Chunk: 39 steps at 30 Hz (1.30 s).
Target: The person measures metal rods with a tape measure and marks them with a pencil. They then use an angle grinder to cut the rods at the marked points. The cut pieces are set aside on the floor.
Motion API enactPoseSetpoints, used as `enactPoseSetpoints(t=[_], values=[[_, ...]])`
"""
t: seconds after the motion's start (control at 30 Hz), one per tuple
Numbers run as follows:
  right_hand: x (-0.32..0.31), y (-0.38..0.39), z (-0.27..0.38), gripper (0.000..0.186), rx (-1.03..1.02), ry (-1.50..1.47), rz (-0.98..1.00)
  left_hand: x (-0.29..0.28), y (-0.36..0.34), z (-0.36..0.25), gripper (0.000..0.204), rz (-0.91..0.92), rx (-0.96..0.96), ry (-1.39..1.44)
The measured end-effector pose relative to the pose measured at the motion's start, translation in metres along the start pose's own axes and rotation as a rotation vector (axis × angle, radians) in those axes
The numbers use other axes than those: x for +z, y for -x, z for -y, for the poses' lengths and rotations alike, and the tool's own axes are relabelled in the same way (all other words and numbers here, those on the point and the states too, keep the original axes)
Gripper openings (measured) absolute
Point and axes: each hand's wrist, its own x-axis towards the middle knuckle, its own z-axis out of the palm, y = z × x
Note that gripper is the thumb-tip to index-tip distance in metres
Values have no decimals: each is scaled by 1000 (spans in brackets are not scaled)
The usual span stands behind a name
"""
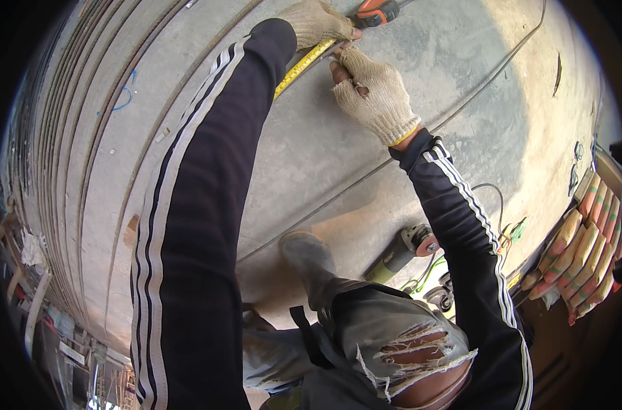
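Note:
My left hand (316,24), in a cream knit glove, is closed over the blade of a tape measure at the far side of the floor. The orange and black tape measure case (377,11) lies just beyond its fingertips. The yellow blade (304,67) stretches back towards me and passes behind my left sleeve. My right hand (376,92), in a matching glove with bare fingertips showing, is pinched close beside the blade. A small pale bit shows at its fingertips, too small to name. A thin dark rod appears to run along the blade under both hands.
Several long steel bars (95,130) lie along the left. One single bar (365,176) crosses the floor diagonally before my boot (307,260). An angle grinder (401,253) with its cord lies by my right knee. Stacked paper sacks (584,249) stand at the right.

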Motion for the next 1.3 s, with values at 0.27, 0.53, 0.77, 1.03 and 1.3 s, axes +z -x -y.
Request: enactPoseSetpoints(t=[0.27, 0.53, 0.77, 1.03, 1.3], values=[[10, -9, -4, 17, 79, 32, 66, 0, -2, 0, 26, -6, 18, -68], [15, -10, -9, 18, -13, 109, 76, -3, 3, -7, 24, 71, -1, 29], [-28, 8, 2, 20, 117, -57, -138, 8, 6, -6, 33, 9, -9, -9], [-107, -78, -30, 57, -407, 339, -20, 4, 20, -22, 32, -36, -58, 6], [-99, -88, -45, 50, -436, 527, 387, 10, 21, -27, 31, -76, -128, -188]])
